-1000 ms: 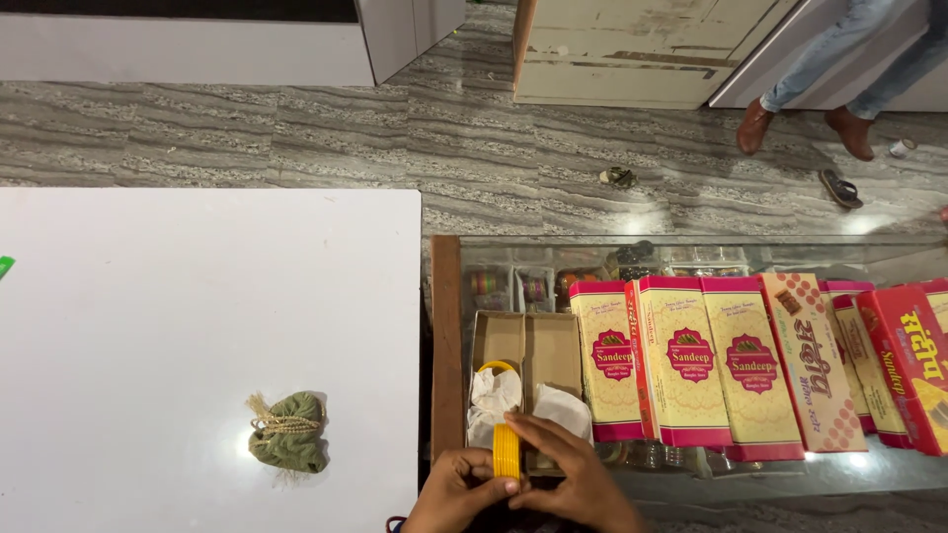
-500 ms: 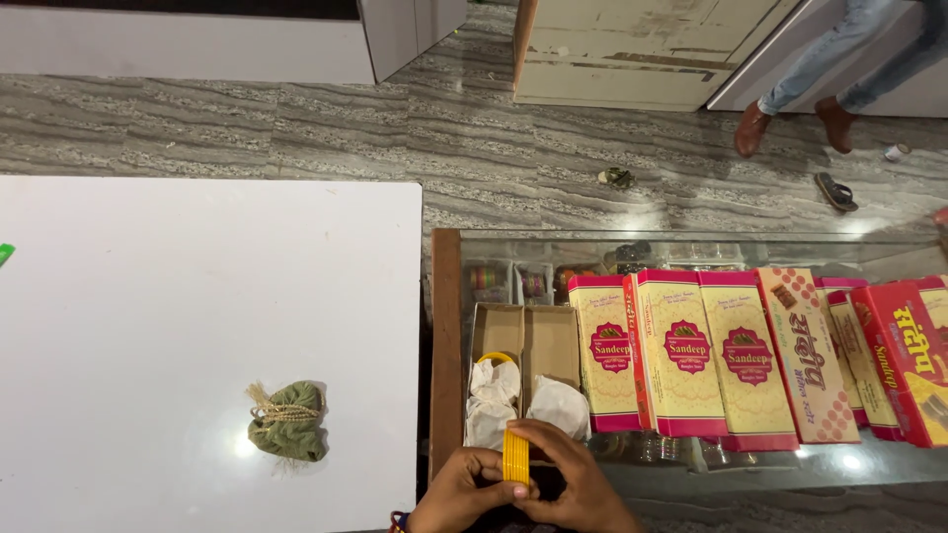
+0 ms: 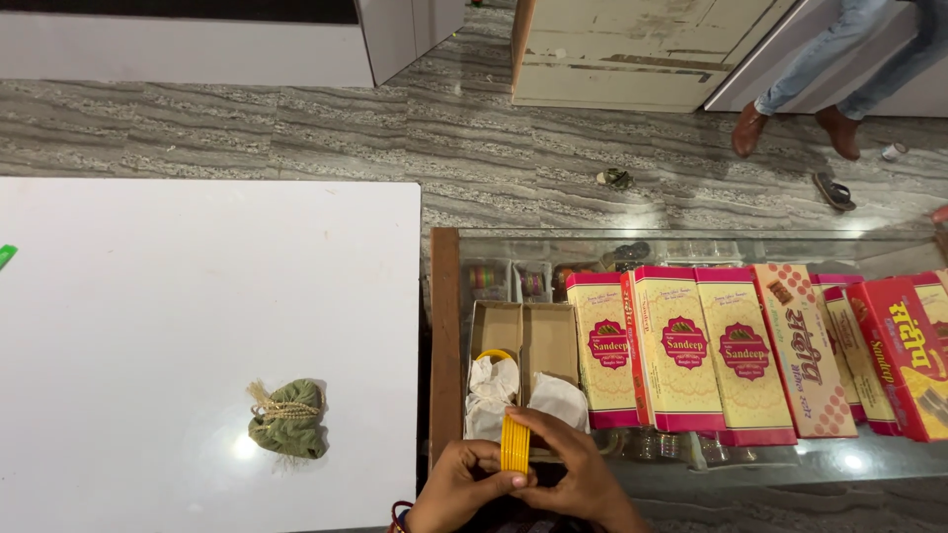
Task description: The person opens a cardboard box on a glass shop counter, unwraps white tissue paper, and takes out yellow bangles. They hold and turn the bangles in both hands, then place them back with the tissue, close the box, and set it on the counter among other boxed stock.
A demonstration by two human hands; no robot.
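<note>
Seemingly yellow bangles [image 3: 514, 444], half hidden.

A shop: glass display counter [image 3: 691, 247] stacked with bangle boxes [image 3: 681, 345].

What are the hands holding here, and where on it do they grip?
Both hands hold a stack of yellow bangles upright; the left hand pinches its lower rim and the right hand cups the right side.

I see a green pouch [image 3: 287, 418] on the white worktop [image 3: 197, 296]; right of it, boxes [image 3: 681, 345] line the glass worktop [image 3: 691, 247].
</note>
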